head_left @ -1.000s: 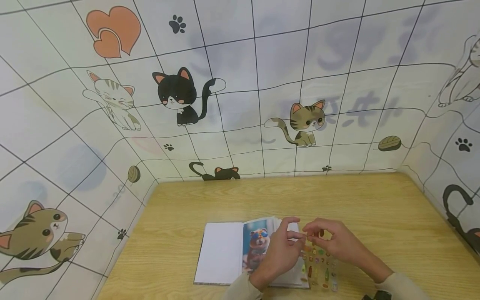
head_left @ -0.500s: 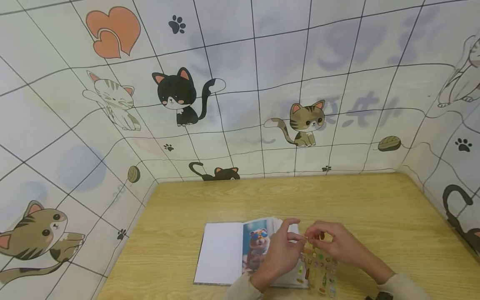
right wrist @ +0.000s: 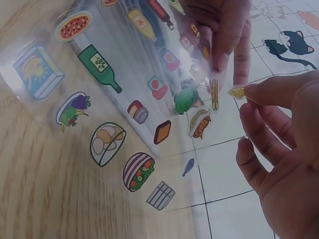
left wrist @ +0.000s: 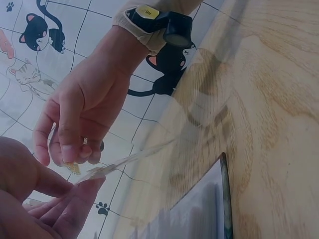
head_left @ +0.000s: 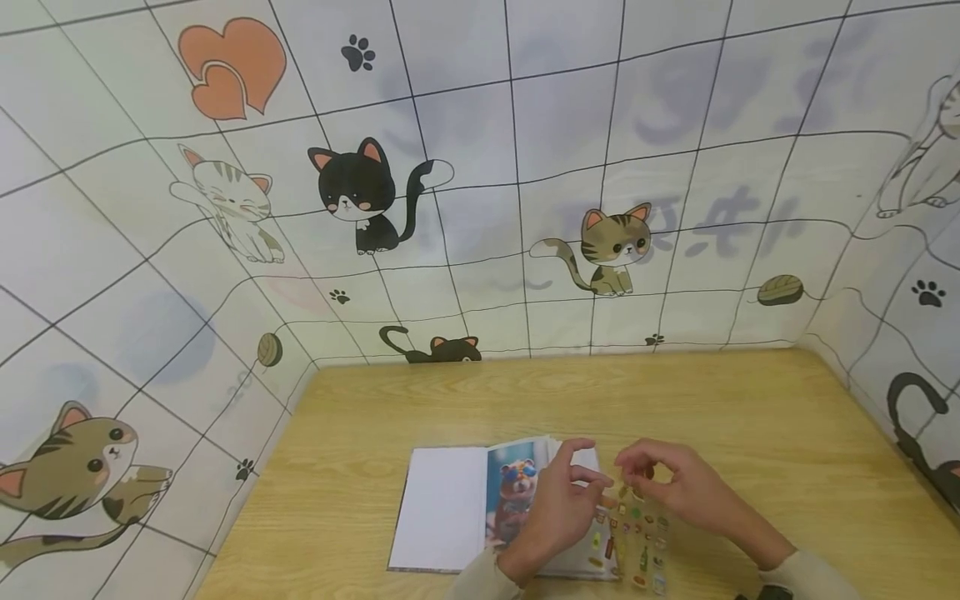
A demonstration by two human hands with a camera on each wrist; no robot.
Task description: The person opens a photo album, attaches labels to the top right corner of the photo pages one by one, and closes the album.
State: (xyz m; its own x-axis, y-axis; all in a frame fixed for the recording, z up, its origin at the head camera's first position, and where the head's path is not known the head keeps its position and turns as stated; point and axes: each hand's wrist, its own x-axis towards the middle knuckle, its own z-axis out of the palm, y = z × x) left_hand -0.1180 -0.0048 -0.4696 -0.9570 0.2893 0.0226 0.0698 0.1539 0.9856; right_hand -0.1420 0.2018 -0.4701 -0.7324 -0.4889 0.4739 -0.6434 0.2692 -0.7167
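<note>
My left hand (head_left: pixel 562 504) grips the top edge of a clear sticker sheet (head_left: pixel 637 542) between thumb and fingers. Small food stickers are printed on it, among them a green bottle (right wrist: pixel 99 68) and a pizza (right wrist: pixel 74 26). Just off that edge, my right hand (head_left: pixel 678 483) pinches a small yellow sticker (right wrist: pixel 237 92) between thumb and forefinger. In the left wrist view this yellow sticker (left wrist: pixel 73 168) shows right above the tilted sheet (left wrist: pixel 129 158). The sheet hangs over the right side of an open album (head_left: pixel 438 508), beneath both hands.
The album lies on a wooden table (head_left: pixel 360 417), with a blank white page at left and a picture of a bear in sunglasses (head_left: pixel 516 492) beside it. A cloth printed with cats (head_left: pixel 480 208) walls the table at the back and sides.
My right hand has drawn away to the right from my left fingertips, widening the gap between them. The sticker sheet has swung slightly left, while my left hand stays nearly in place.
</note>
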